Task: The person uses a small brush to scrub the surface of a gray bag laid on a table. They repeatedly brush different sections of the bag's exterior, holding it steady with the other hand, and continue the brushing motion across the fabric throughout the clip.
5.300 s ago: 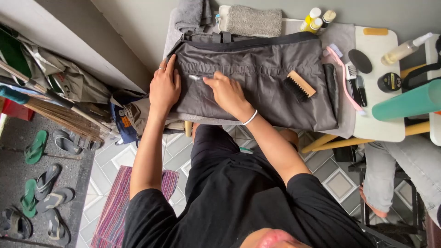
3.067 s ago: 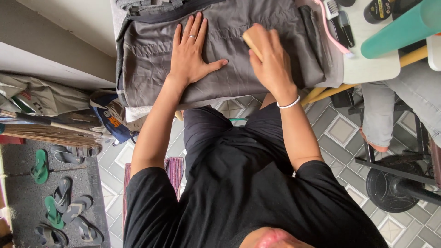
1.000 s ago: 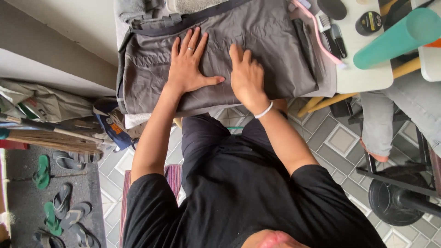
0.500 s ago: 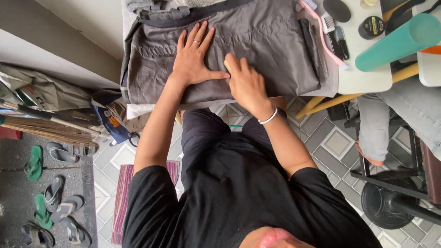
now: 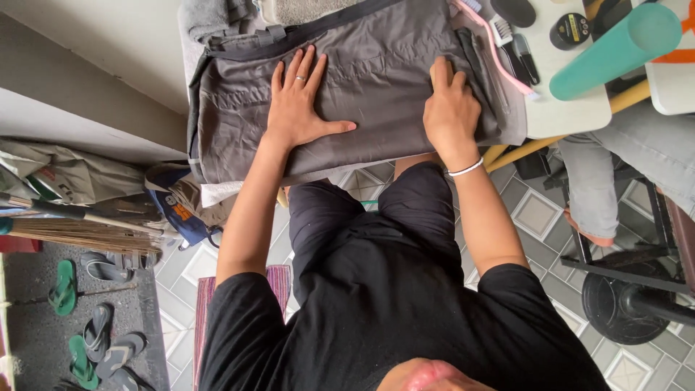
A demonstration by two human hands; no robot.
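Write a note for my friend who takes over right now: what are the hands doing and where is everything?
Left hand: flat, fingers spread, pressing the middle of the grey bag; holds nothing.
Right hand: palm down on the bag's right end, beside its side pocket; whether it grips anything cannot be told.
The bag lies flat across the white table.
On the table to the right of the bag: pink-handled brush, round black tin, teal roll.
Done: bag spread flat.
Left: the brushes lie untouched.

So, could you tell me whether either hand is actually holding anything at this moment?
Neither grips anything. The left hand lies flat, fingers spread, on the grey bag; the right hand presses palm-down on the bag nearer its right end.
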